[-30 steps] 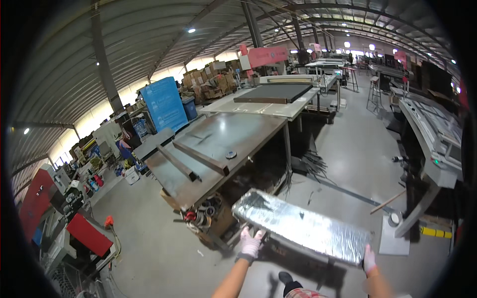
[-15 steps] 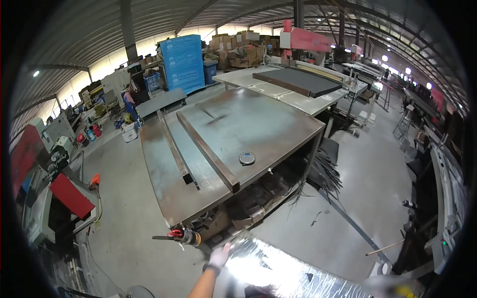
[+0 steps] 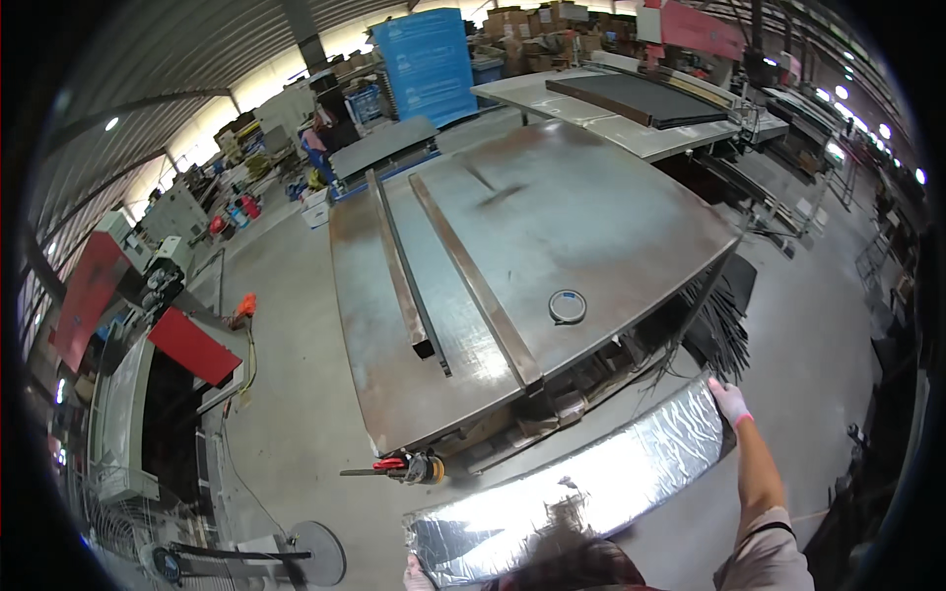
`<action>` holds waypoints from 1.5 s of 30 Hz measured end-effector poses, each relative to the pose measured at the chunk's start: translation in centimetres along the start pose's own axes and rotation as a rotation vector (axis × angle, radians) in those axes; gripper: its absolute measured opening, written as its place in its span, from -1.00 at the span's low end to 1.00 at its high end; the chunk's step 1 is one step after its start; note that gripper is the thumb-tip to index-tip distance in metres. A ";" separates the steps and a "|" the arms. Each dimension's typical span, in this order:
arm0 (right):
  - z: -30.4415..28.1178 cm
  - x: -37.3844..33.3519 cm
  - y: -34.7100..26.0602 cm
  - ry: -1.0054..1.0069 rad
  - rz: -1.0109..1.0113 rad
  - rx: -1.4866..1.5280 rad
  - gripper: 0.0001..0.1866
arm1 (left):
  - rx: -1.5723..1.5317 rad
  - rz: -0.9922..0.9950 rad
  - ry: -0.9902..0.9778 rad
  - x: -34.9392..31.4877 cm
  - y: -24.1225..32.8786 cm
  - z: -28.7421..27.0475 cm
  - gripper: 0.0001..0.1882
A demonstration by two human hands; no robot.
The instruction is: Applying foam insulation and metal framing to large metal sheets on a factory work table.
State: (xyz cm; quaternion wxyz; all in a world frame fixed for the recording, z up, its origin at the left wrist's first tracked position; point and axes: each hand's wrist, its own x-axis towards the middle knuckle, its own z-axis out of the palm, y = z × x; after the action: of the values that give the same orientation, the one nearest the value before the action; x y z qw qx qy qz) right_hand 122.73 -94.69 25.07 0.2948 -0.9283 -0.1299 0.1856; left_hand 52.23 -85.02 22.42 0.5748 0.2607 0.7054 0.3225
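Note:
A long panel with a shiny, crinkled silver foil face [image 3: 601,483] is held slanting in front of me, its right end higher. My right hand [image 3: 729,402], in a pale glove, grips its upper right corner. My left hand [image 3: 418,574] is at the lower left end, closed on the edge, with most of it cut off by the picture's rim. Just beyond the panel stands a worn steel-topped table [image 3: 611,227]. Two long brown square metal tubes [image 3: 473,281] [image 3: 399,271] lie on it, near a round dark gauge-like disc [image 3: 567,306].
A red-and-orange tool [image 3: 409,466] is at the table's near left corner. Dark strips [image 3: 724,335] hang by its right side. A round-based stand [image 3: 317,554] is on the floor at lower left, near a red-covered machine [image 3: 194,345]. Farther back are a pale table [image 3: 641,138] and a blue board [image 3: 426,67].
The foil panel has swung its right end up and shifted left. My right hand now shows on its far corner; my left hand has gone down to the lower left. The view has turned.

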 end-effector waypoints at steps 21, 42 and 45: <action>23.7 -13.3 -32.2 -0.469 -0.960 0.138 -0.33 | 0.571 1.058 -0.091 21.2 28.6 23.7 -0.11; 32.7 -19.1 -37.6 -0.733 -0.585 0.394 -0.53 | 0.607 0.675 -0.318 15.7 24.9 24.8 -0.20; 29.3 -22.3 -34.0 -0.709 -0.617 0.418 -0.55 | 0.429 0.779 -0.304 12.8 19.6 23.0 -0.20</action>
State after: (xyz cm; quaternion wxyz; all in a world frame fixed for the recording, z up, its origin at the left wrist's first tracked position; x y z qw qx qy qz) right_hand 85.88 -60.94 29.17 0.4529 -0.6482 -0.4498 0.4152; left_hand 72.11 -59.17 25.96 0.4410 0.6633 0.5134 0.3194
